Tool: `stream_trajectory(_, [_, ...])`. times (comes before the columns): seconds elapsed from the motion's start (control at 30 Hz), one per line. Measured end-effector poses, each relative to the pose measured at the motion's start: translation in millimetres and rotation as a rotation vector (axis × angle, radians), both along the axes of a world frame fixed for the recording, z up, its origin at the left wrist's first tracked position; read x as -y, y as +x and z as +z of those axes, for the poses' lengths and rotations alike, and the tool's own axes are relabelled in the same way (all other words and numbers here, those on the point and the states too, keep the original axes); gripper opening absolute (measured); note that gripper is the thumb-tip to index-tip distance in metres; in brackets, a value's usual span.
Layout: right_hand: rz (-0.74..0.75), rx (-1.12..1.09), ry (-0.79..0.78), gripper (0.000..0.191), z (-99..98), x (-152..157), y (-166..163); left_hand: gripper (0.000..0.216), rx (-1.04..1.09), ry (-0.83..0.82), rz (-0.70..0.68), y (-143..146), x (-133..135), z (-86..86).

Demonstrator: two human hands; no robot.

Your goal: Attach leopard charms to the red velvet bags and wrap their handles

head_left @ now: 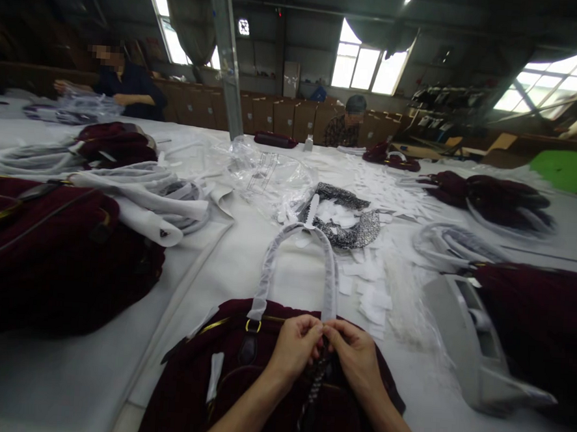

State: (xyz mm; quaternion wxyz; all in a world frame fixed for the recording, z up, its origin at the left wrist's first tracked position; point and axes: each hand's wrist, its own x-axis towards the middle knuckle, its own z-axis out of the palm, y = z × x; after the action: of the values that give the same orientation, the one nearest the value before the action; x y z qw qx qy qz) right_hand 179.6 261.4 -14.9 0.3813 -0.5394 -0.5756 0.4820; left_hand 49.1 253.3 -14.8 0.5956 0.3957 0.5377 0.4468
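Note:
A dark maroon handbag (175, 385) lies in front of me with its loop handle (269, 260) standing up, wrapped in a pale translucent covering. My left hand (294, 343) and my right hand (353, 350) meet at the handle's right lower end, both closed in a pinch, fingertips touching. What lies between the fingertips is too small to make out. Below them hangs a dark and light braided cord (315, 380) over the bag's front. The handle's left end joins a gold-coloured ring (252, 326) above a dark leather tab. A white strip (215, 376) hangs from the bag's left side.
Maroon bags with wrapped handles lie at left (61, 261) and right (546, 316). A grey tape dispenser-like object (480, 358) stands at right. Ahead are a speckled black-and-white ring-shaped cloth (366, 230), white paper pieces (376, 299) and clear plastic (271, 176). Two people sit across the table.

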Motion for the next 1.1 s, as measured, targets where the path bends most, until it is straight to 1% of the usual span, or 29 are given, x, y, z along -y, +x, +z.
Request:
stream_trajectory(0.07, [-0.061, 0.041, 0.032, 0.039, 4.2, 2.9, 5.2, 0.03, 0.062, 0.042, 0.025, -2.1, 1.1, 2.8])
stream_trajectory(0.13, [-0.147, 0.134, 0.059, 0.041, 11.6, 8.7, 14.1, 0.035, 0.072, 0.081, 0.13, -7.7, 5.5, 6.4])
stream_trajectory(0.17, [-0.169, 0.203, 0.07, 0.04, 15.8, 12.5, 19.0, 0.036, 0.039, 0.091, 0.196, -11.8, 8.9, 8.4])
stream_trajectory(0.2, [-0.161, 0.282, 0.083, 0.036, 19.9, 16.5, 23.3, 0.034, -0.027, 0.099, 0.25, -16.3, 12.8, 10.4])
stream_trajectory(0.23, [-0.122, 0.364, 0.1, 0.033, 23.5, 20.5, 26.5, 0.03, -0.126, 0.113, 0.27, -20.9, 17.1, 12.2])
stream_trajectory(0.27, [-0.063, 0.443, 0.118, 0.03, 26.3, 24.2, 28.4, 0.025, -0.241, 0.133, 0.245, -25.1, 21.3, 13.9])
stream_trajectory(0.33, [0.054, 0.568, 0.145, 0.029, 28.7, 29.4, 27.5, 0.015, -0.465, 0.169, 0.098, -30.8, 28.2, 15.9])
stream_trajectory(0.37, [0.081, 0.611, 0.153, 0.027, 28.2, 30.7, 25.2, 0.013, -0.556, 0.179, 0.02, -31.8, 30.4, 16.3])
stream_trajectory(0.4, [0.082, 0.643, 0.157, 0.025, 26.9, 31.0, 22.3, 0.011, -0.618, 0.173, -0.042, -31.8, 31.7, 16.2])
stream_trajectory(0.47, [0.047, 0.666, 0.16, 0.019, 22.7, 29.3, 16.8, 0.008, -0.658, 0.141, -0.087, -29.6, 31.7, 15.0])
stream_trajectory(0.53, [0.007, 0.609, 0.152, 0.014, 18.7, 25.4, 13.6, 0.007, -0.626, 0.135, -0.085, -26.5, 29.5, 13.2])
stream_trajectory(0.57, [-0.005, 0.538, 0.13, 0.013, 17.4, 23.4, 13.1, 0.007, -0.597, 0.141, -0.085, -25.0, 28.1, 12.4])
stream_trajectory(0.7, [-0.029, 0.215, -0.041, 0.01, 19.8, 18.4, 13.6, 0.01, -0.454, 0.171, -0.082, -19.5, 21.3, 12.3])
stream_trajectory(0.77, [-0.026, 0.144, -0.112, 0.008, 25.6, 18.6, 12.7, 0.014, -0.35, 0.146, -0.075, -16.0, 17.6, 16.1])
stream_trajectory(0.83, [-0.014, 0.101, -0.179, 0.009, 33.9, 20.1, 10.6, 0.018, -0.232, 0.075, -0.048, -12.3, 14.7, 23.8])
stream_trajectory(0.87, [-0.007, 0.076, -0.22, 0.011, 38.8, 21.3, 9.4, 0.024, -0.169, 0.031, -0.027, -10.5, 14.1, 28.8])
stream_trajectory(0.93, [0.006, 0.024, -0.294, 0.017, 49.2, 25.1, 7.0, 0.044, -0.041, -0.054, 0.01, -7.5, 16.1, 39.7])
stream_trajectory(1.0, [0.008, -0.027, -0.335, 0.024, 59.2, 31.4, 6.0, 0.057, 0.074, -0.119, 0.026, -5.4, 23.3, 48.2])
stream_trajectory(1.03, [-0.003, -0.057, -0.342, 0.027, 63.4, 35.6, 6.3, 0.059, 0.123, -0.146, 0.029, -4.7, 28.7, 50.6])
stream_trajectory(1.1, [-0.053, -0.139, -0.355, 0.03, 68.8, 45.3, 8.7, 0.053, 0.196, -0.199, 0.032, -4.1, 41.4, 50.6])
